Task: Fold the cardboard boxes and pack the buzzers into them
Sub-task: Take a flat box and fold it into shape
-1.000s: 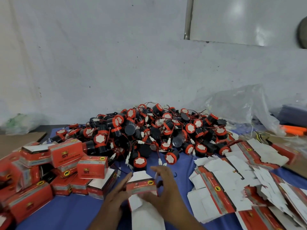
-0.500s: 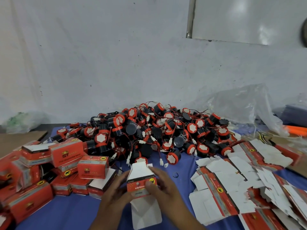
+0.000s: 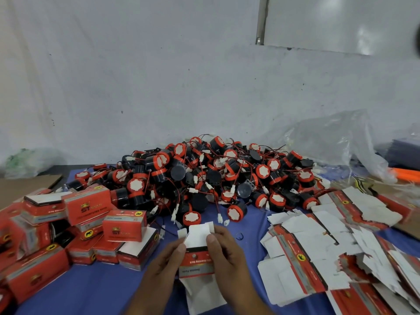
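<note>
Now left hand [image 3: 163, 267] & right hand [image 3: 229, 253] are pinching the 6 o'clock box [image 3: 196, 261], fingers [image 3: 211, 242] curled. Prob. light, bendy; creases are looking safest.

Bare blue cloth [image 3: 91, 292] shows at near left, between the stacked folded boxes [image 3: 123, 226] and the left hand [image 3: 163, 267]. A second bare strip runs between the right hand [image 3: 229, 258] and the flat carton blanks [image 3: 318, 258], reaching up to the buzzer pile [image 3: 204, 176]. Both hands pinch a part-folded box [image 3: 196, 261] at near centre, which blocks the middle lane. Loose buzzers [image 3: 192, 218] and white connectors [image 3: 220, 218] on thin wires lie just beyond it. The pile spans the far cloth, with the wall [image 3: 159, 87] behind it and a plastic bag [image 3: 329, 142] at far right.
</note>
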### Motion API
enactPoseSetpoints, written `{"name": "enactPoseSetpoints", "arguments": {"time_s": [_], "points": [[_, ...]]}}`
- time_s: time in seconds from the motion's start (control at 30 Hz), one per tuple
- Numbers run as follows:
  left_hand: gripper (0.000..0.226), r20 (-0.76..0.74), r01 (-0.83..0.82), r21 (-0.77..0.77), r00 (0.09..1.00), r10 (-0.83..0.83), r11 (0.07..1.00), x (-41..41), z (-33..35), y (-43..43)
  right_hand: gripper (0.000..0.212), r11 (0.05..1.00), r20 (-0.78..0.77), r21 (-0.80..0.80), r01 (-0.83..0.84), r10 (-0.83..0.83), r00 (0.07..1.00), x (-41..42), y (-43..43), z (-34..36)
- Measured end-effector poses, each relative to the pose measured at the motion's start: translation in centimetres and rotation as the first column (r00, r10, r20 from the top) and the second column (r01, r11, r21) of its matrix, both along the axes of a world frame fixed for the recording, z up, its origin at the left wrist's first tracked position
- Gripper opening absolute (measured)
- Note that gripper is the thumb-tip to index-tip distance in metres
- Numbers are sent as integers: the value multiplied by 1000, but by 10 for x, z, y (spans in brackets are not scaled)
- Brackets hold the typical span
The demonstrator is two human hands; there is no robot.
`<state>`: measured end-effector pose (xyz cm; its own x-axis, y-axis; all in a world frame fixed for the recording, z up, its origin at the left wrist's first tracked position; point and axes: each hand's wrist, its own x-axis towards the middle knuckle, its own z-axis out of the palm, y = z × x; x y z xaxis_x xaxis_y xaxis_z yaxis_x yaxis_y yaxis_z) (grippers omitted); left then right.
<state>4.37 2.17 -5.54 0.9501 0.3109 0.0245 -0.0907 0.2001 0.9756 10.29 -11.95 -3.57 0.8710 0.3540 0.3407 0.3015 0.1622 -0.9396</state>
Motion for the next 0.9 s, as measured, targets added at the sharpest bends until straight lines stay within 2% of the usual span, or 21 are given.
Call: {"name": "enactPoseSetpoints", "arguments": {"time_s": [0.07, 0.17, 0.33, 0.47, 0.53, 0.6, 0.67, 0.77, 0.8, 0.9], "points": [[32, -35, 10, -149, 999, -16, 989, 0, 1, -6, 24, 999, -4, 18, -35, 35, 999, 0, -1, 2], [38, -97, 46, -406, 991, -93, 913, -2, 9, -8, 26, 992, 18, 30, -119, 119, 993, 0, -3, 5], [25, -103, -54, -442, 995, 9, 895, -6, 21, -5, 30, 956, 45, -4, -294, 294, 955, 5, -10, 6], [23, -146, -136, -347, 985, 90, 928, -5, 20, -5, 31, 923, 69, -77, -378, 383, 921, 6, -14, 9], [15, -153, -190, -277, 976, 152, 942, -6, 17, -6, 31, 910, 69, -92, -404, 411, 909, 4, -14, 12], [10, -127, -241, -233, 968, 216, 942, -7, 15, -11, 27, 921, 107, -122, -369, 382, 918, 2, -12, 11], [28, -36, -269, -211, 963, 267, 940, -6, 15, -16, 29, 952, 156, -140, -271, 291, 944, -1, -7, 9], [72, 129, -220, -172, 961, 243, 960, -8, 18, -16, 40, 971, 55, -112, -209, 216, 975, -1, -5, 7], [74, 165, -195, -109, 963, 212, 975, -10, 19, -16, 43, 972, 14, -90, -218, 220, 975, -1, -5, 6], [44, 217, -184, 229, 967, 134, 956, -15, 20, -24, 44, 992, 4, -58, -114, 115, 993, -2, -1, 3]]}}
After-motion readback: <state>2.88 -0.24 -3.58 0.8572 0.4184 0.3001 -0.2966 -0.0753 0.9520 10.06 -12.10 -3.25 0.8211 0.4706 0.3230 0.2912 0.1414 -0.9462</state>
